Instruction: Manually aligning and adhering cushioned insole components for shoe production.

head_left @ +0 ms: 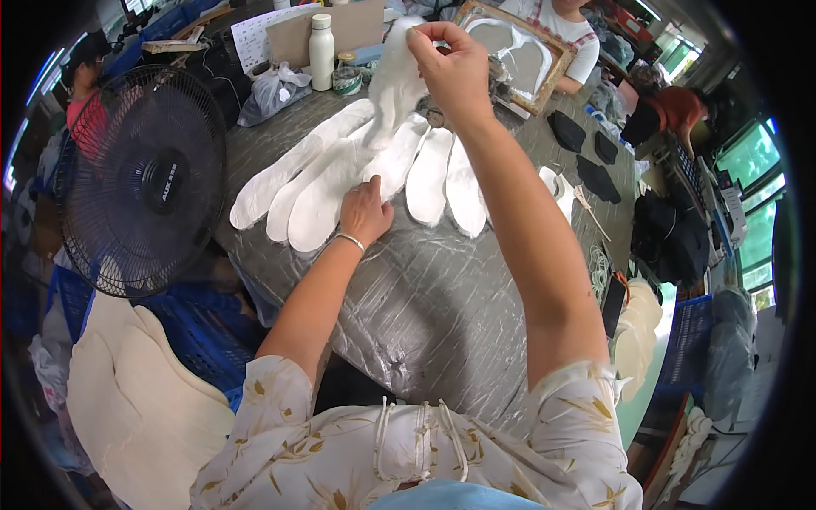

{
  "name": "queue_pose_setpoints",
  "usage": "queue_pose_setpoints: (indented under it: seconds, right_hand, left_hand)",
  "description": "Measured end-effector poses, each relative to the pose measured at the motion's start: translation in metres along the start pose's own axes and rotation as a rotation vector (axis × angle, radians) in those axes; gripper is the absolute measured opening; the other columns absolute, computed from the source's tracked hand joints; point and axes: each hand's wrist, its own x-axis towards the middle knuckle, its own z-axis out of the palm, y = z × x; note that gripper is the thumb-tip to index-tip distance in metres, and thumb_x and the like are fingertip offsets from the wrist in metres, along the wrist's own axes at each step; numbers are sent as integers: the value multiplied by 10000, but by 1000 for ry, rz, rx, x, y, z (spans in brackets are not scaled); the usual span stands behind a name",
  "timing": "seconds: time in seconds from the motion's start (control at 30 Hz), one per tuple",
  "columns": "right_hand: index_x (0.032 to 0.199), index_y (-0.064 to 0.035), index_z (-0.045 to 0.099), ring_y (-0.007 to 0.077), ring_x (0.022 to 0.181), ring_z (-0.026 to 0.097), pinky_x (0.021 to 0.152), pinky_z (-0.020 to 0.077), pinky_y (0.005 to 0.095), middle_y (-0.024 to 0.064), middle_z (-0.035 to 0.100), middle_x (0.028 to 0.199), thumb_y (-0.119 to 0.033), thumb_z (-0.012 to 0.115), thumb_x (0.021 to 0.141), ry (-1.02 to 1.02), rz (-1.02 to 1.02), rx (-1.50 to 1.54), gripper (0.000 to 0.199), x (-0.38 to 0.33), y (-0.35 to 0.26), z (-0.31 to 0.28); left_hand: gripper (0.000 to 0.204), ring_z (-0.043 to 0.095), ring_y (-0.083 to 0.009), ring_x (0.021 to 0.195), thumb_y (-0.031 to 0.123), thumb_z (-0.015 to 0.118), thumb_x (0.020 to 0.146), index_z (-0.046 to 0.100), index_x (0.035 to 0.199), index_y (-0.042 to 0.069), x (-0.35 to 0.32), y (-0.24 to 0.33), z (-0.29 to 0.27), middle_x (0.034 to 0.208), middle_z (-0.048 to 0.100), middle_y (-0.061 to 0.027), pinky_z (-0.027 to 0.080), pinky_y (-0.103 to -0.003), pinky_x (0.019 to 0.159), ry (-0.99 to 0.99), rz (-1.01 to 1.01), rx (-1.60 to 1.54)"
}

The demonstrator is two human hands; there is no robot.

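Observation:
My right hand (453,68) is raised over the table, its fingers pinching the top end of a limp white insole-shaped piece (393,89). That piece hangs down, its lower end over a row of several white insole-shaped pieces (319,208) laid side by side on the table. Below it, my left hand (367,212) reaches forward with its index finger outstretched. The fingertip touches a white piece (395,161) in the middle of the row, and the thumb stands apart. To the right, more white pieces (463,191) lie partly behind my right forearm.
A black fan (144,178) stands left of the grey table (425,314). At the back are a white bottle (321,53), a plastic bag (276,92) and a wooden frame (548,85). Black pieces (599,178) lie to the right. A cream stack (140,399) sits lower left. Other people are nearby.

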Motion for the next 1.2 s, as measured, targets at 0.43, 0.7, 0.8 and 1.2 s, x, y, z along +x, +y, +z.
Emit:
queue_pose_setpoints:
  seconds: [0.43,0.7,0.8,1.2]
  right_hand:
    - [840,-41,581,221,734,628,633,519,357,65,608,856,-19,692,761,-980,-579,-563,138,-133,-104,-107]
    - [938,-62,611,227,904,644,763,517,341,94,640,1092,-115,601,747,-1155,-375,-861,198,-325,-139,-252]
    - [1059,-76,642,259,979,648,792,522,366,112,638,1167,-85,609,770,-857,-97,-1218,291,-388,-136,-314]
    - [932,55,690,72,553,560,499,459,229,43,669,717,-186,668,896,21,1194,-249,244,-490,-128,-267]
  left_hand:
    - [346,599,-201,899,53,607,886,531,1220,-1,-145,26,-35,1141,586,-128,514,-295,711,298,-263,-742]
    - [328,605,-219,987,87,612,887,574,1207,25,-216,61,-58,1167,598,-116,498,-313,788,124,-132,-726]
    - [330,599,-213,942,92,631,874,586,1195,32,-225,81,-58,1126,597,-116,488,-308,762,46,-20,-677]
    - [472,646,-161,789,259,728,827,591,1193,-5,-169,85,-12,1028,665,-127,513,-297,734,-193,-261,-657]
